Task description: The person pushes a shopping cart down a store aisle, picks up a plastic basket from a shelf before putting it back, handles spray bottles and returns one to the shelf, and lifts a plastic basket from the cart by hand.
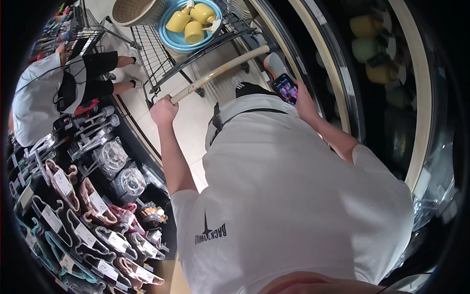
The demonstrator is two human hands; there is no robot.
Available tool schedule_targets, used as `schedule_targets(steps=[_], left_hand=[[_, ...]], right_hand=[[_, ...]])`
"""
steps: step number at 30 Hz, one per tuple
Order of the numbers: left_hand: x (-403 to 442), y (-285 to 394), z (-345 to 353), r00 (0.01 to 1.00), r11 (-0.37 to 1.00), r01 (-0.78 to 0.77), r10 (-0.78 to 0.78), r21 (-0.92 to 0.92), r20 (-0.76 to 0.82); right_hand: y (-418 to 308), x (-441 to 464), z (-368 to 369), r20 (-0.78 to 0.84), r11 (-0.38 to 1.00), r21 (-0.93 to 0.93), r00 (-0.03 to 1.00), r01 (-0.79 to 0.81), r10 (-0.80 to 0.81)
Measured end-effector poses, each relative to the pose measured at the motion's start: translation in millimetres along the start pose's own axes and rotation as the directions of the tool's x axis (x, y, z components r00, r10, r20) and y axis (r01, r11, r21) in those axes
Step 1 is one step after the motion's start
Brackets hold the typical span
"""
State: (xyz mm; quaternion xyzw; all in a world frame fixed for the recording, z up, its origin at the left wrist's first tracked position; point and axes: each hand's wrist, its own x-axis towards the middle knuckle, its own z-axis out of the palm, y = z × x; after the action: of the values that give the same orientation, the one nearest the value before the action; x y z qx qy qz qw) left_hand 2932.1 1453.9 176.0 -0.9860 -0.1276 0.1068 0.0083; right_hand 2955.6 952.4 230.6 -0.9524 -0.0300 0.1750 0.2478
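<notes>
My left hand [164, 110] is closed around the near left end of the pale cart handle [220, 71]. In my right hand [304, 98] is a smartphone [285, 89], its screen lit and facing up, off the right end of the handle. Ahead of the handle is a black wire shopping cart [159, 68]. On top of it rests a light blue basin [166, 41] holding three yellow spray bottles [194, 32] with white heads. Beside the basin is a beige basket [122, 18], partly cut off by the frame's edge.
To the left, another person in a white shirt [36, 93] stands by a rack. Below them hang packs of hangers [98, 203] and wrapped round items [131, 181]. Shelves with pale edges [338, 68] run along the right, with more spray bottles [367, 49] on them. Light floor tiles [183, 132] show between.
</notes>
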Motion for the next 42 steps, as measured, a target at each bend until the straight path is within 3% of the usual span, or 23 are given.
schedule_targets(steps=[2, 3, 4, 6, 7, 9, 10, 11, 13, 14, 21, 23, 24, 25, 26, 27, 28, 30, 31, 32, 33, 38, 42], left_hand=[[12, 3, -3, 1.0, 1.0, 0.0, 0.0, -0.002, -0.009], [16, 1, -7, 1.0, 1.0, -0.006, 0.006, 0.002, -0.014], [22, 1, -8, 0.999, 1.0, -0.01, 0.009, -0.016, -0.036], [35, -1, -14, 0.998, 1.0, 0.0, -0.001, -0.029, -0.055], [39, -4, -16, 0.998, 0.999, -0.013, 0.01, -0.049, -0.057], [50, -8, -16, 0.994, 0.997, -0.029, 0.022, -0.073, -0.102], [57, -12, -19, 0.989, 0.993, -0.057, 0.042, -0.1, -0.142], [65, -16, -21, 0.987, 0.994, -0.053, 0.038, -0.095, -0.153], [80, -24, -25, 0.981, 0.986, -0.09, 0.062, -0.144, -0.186], [90, -31, -26, 0.976, 0.985, -0.108, 0.08, -0.131, -0.204], [148, -72, -42, 0.986, 0.992, -0.08, 0.065, -0.095, -0.153], [169, -81, -44, 0.986, 0.993, -0.068, 0.052, -0.093, -0.161], [176, -85, -44, 0.987, 0.993, -0.065, 0.05, -0.097, -0.153], [186, -89, -42, 0.987, 0.993, -0.063, 0.047, -0.099, -0.157], [198, -94, -41, 0.985, 0.993, -0.062, 0.045, -0.101, -0.165], [210, -98, -44, 0.989, 0.994, -0.055, 0.042, -0.093, -0.14], [219, -102, -47, 0.993, 0.995, -0.048, 0.038, -0.086, -0.113], [237, -109, -53, 0.992, 0.992, -0.06, 0.047, -0.11, -0.118], [247, -114, -53, 0.989, 0.99, -0.074, 0.058, -0.12, -0.135], [258, -119, -53, 0.986, 0.988, -0.089, 0.07, -0.126, -0.15], [269, -123, -56, 0.984, 0.986, -0.101, 0.08, -0.13, -0.159], [333, -142, -75, 0.984, 0.988, -0.113, 0.096, -0.108, -0.149], [378, -164, -86, 0.975, 0.984, -0.128, 0.102, -0.123, -0.196]], right_hand=[[9, 21, -14, 0.222, 0.961, 0.09, 0.946, -0.26, 0.235], [24, 32, -21, 0.467, 0.895, 0.079, 0.809, -0.439, 0.356], [38, 47, -30, 0.677, 0.806, 0.017, 0.6, -0.591, 0.426], [54, 71, -54, 0.874, 0.665, -0.135, 0.228, -0.734, 0.429], [48, 83, -60, 0.875, 0.68, -0.126, 0.242, -0.723, 0.42], [37, 106, -71, 0.944, 0.771, -0.128, 0.163, -0.624, 0.288], [-2, 104, -81, 0.9, 0.791, 0.021, 0.356, -0.611, 0.252], [-14, 115, -74, 0.898, 0.797, 0.029, 0.365, -0.603, 0.244], [-24, 148, -44, 0.887, 0.835, 0.281, 0.461, -0.473, -0.038], [-14, 166, -19, 0.852, 0.866, 0.304, 0.521, -0.398, -0.06], [-68, 221, 20, 0.758, 0.792, 0.398, 0.653, -0.463, 0.0], [-96, 251, 15, 0.621, 0.995, 0.053, 0.783, -0.079, 0.029], [-122, 258, 8, 0.488, 0.999, 0.027, 0.873, -0.026, 0.01], [-162, 266, -5, 0.467, 0.999, 0.033, 0.884, -0.02, 0.002], [-209, 273, -22, 0.093, 0.973, 0.074, 0.97, 0.217, -0.224], [-241, 289, -34, -0.298, 0.895, 0.014, 0.857, 0.445, -0.421], [-255, 309, -39, -0.328, 0.891, 0.005, 0.842, 0.455, -0.428], [-277, 350, -40, -0.233, 0.678, -0.407, 0.649, 0.612, -0.725], [-274, 376, -32, -0.254, 0.677, -0.414, 0.637, 0.608, -0.728], [-259, 410, -15, 0.002, 0.701, -0.455, 0.788, 0.549, -0.615], [-255, 438, -8, 0.247, 0.708, -0.506, 0.869, 0.492, -0.428], [-290, 484, -13, 0.08, 0.579, -0.636, 0.79, 0.51, -0.608], [-311, 537, -11, 0.081, 0.52, -0.566, 0.671, 0.639, -0.737]])
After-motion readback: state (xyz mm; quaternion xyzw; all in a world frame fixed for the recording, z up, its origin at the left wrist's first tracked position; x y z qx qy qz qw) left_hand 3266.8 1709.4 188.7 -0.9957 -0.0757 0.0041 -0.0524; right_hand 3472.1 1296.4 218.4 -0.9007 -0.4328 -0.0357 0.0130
